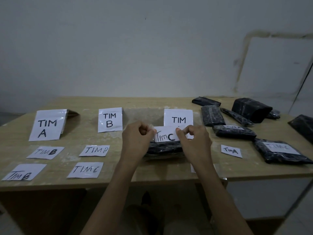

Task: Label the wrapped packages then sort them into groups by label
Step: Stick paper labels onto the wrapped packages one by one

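Note:
A white paper label reading "Tim C" (166, 136) is held up between both hands, just above a black wrapped package (165, 148) lying on the wooden table (118, 173). My left hand (138, 139) pinches the label's left edge and my right hand (193, 139) pinches its right edge. Standing signs "TIM A" (46, 125), "TIM B" (110, 119) and a third "TIM" sign (178, 117), partly hidden by the label, stand at the back.
Loose labels lie at the front left: "TIM B" (45, 152), "TIM B" (94, 150), "TIM B" (23, 173), "TIM C" (85, 169). A "Tim A" label (231, 151) lies at the right. Several black packages (212, 115) sit at the right; two (234, 131) (281, 152) carry labels.

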